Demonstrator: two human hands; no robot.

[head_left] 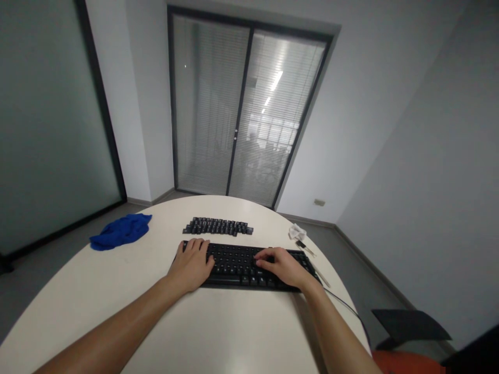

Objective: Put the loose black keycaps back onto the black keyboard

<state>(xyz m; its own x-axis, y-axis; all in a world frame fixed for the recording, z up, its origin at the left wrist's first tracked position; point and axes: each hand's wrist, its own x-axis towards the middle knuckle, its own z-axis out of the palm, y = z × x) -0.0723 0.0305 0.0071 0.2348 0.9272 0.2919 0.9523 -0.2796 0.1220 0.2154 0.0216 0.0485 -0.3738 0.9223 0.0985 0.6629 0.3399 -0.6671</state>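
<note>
A black keyboard (224, 280) lies across the round table in front of me. Its lower rows carry keycaps, while the upper rows look bare down to small key posts. Over its left end rests my left hand (191, 264), fingers spread and thumb apart, touching the keyboard. My right hand (284, 265) is over the right-centre part, thumb and index finger pinched on a small dark keycap (255, 262) at the key posts; the fingers partly hide it. Just behind the keyboard, several loose black keycaps (217, 226) sit in neat rows.
A crumpled blue cloth (121, 231) lies at the table's left edge. To the right are a white crumpled tissue (297, 231), a small dark-bristled brush (304, 246) and a thin pale stick (322, 275). A cable (345, 304) runs over the right edge, near a chair (411, 324).
</note>
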